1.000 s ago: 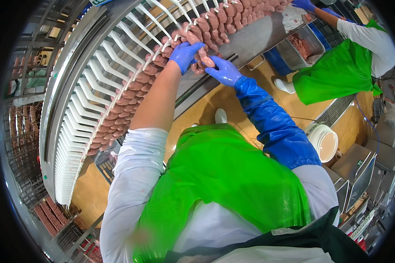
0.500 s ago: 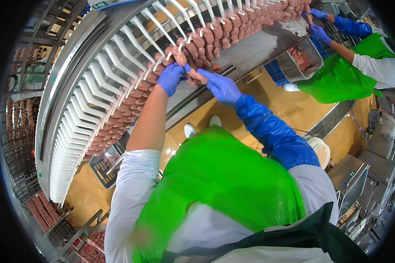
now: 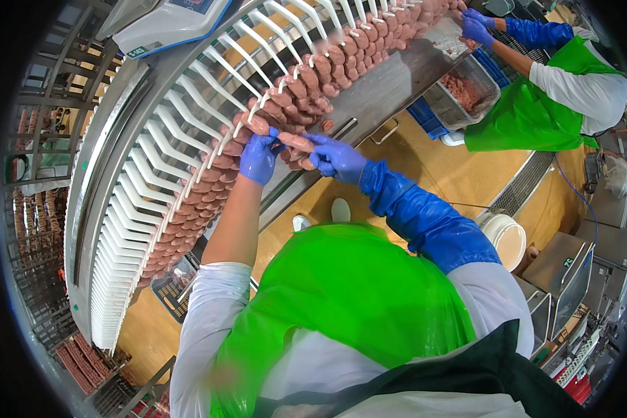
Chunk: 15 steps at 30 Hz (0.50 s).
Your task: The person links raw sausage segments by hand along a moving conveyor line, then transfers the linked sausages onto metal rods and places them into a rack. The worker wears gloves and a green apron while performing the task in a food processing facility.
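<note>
Linked sausages (image 3: 294, 142) stretch between my hands, just below a curved row of white hooks (image 3: 161, 162) hung with sausage strings (image 3: 312, 78). My left hand (image 3: 258, 161), in a purple glove, closes on the links right under a hook. In a matching glove, my right hand (image 3: 338, 157) pinches the chain's other end, its fingers bent around a link. More links dangle just below, between the two hands. My gloved fingers partly hide where each grip lies.
Beyond the hooks stands a blue-and-white device (image 3: 171, 26). A steel table (image 3: 390, 78) runs under the hanging strings, with a grey crate of meat (image 3: 491, 78) beside it. At the far right, a co-worker in a green apron (image 3: 529, 115) handles sausages. A white bucket (image 3: 505, 240) stands at right.
The view has shifted, showing more of the blue-and-white device. My hands now sit lower in the picture, still on the sausage chain. The co-worker's hands are slightly farther left in the picture.
</note>
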Available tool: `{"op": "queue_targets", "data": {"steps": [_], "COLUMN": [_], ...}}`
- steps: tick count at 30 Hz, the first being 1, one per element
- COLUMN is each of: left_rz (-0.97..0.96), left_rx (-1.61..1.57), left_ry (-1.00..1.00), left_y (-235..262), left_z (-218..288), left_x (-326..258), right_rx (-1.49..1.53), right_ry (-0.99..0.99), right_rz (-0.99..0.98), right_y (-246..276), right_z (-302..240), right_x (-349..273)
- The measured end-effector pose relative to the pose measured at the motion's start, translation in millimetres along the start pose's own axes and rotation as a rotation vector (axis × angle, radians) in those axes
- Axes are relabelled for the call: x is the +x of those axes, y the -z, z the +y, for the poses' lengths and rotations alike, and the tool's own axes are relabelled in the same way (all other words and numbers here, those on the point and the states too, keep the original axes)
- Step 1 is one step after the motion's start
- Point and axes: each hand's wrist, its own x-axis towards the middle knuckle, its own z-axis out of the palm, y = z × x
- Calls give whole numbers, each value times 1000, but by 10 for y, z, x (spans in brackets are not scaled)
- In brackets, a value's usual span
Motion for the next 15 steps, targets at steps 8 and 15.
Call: {"op": "queue_targets", "data": {"steps": [8,15], "left_rz": [371,496], "left_rx": [680,548], "left_ry": [129,108], "left_y": [-456,-640], "left_z": [115,67], "left_x": [-195,-143], "right_rx": [-1442,-1372], "right_ry": [271,312], "right_rz": [-184,-132], "right_y": [-65,-34], "right_z": [-93,86], "right_x": [-75,57]}}
